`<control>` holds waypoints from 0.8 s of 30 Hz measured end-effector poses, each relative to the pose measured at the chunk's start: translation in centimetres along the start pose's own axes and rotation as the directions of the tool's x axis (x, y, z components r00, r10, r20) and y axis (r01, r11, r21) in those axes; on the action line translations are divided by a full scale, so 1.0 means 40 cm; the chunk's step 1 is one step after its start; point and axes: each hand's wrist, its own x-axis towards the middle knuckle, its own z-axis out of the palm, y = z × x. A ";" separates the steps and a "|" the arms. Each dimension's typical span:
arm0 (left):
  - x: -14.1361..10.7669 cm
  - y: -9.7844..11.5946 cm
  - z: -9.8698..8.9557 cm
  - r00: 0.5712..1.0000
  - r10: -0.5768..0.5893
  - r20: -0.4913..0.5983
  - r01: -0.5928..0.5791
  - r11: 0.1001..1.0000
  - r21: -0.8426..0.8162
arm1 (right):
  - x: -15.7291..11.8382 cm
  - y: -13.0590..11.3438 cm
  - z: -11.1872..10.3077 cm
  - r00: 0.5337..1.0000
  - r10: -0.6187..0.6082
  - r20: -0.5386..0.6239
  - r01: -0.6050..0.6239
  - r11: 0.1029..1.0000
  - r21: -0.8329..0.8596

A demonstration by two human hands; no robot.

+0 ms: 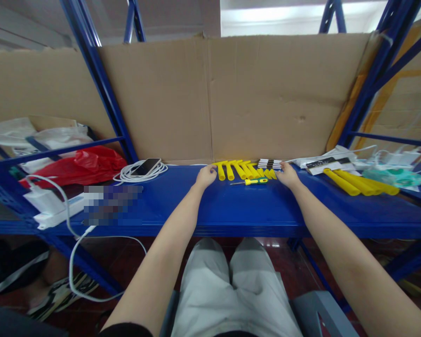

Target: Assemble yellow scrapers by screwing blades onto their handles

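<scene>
A row of yellow tube-like pieces [235,170] lies across the back of the blue shelf, with my hands at its two ends. My left hand [206,176], fingers loosely bent and apart, rests beside the leftmost piece. At the other end my right hand [287,176] is beside a stack of white strips with black bands [269,164] and some short yellow pieces [267,173]. Its fingers look slightly apart, and whether they touch the stack is too small to tell. In front of the row lies a screwdriver with a yellow and green handle [256,181].
Larger yellow tubes [359,182] lie at the right, by a black-and-white packet [324,165] and a green plastic bag [393,177]. On the left are a phone [146,167], a coiled white cable [126,174], a red bag [87,164] and a power strip [63,211]. Cardboard [259,98] stands behind.
</scene>
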 end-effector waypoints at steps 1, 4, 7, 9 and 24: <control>-0.004 0.003 0.004 0.999 0.049 0.011 -0.050 0.997 0.065 | -0.001 -0.001 0.000 1.000 0.000 0.000 0.000 1.000 0.001; -0.020 0.016 0.017 0.986 0.089 0.139 -0.119 0.968 0.223 | -0.002 -0.001 -0.002 1.000 -0.002 -0.004 0.002 1.000 -0.003; -0.034 0.026 0.026 0.969 0.052 0.241 -0.129 0.941 0.313 | -0.002 0.000 -0.003 1.000 -0.004 -0.002 0.004 1.000 -0.008; -0.035 0.028 0.026 0.967 0.049 0.251 -0.134 0.933 0.334 | -0.001 0.001 -0.002 1.000 -0.011 -0.002 0.011 1.000 -0.006; -0.029 0.021 0.004 0.957 0.078 0.278 -0.178 0.918 0.354 | 0.007 0.012 0.009 1.000 -0.016 -0.021 0.016 1.000 0.015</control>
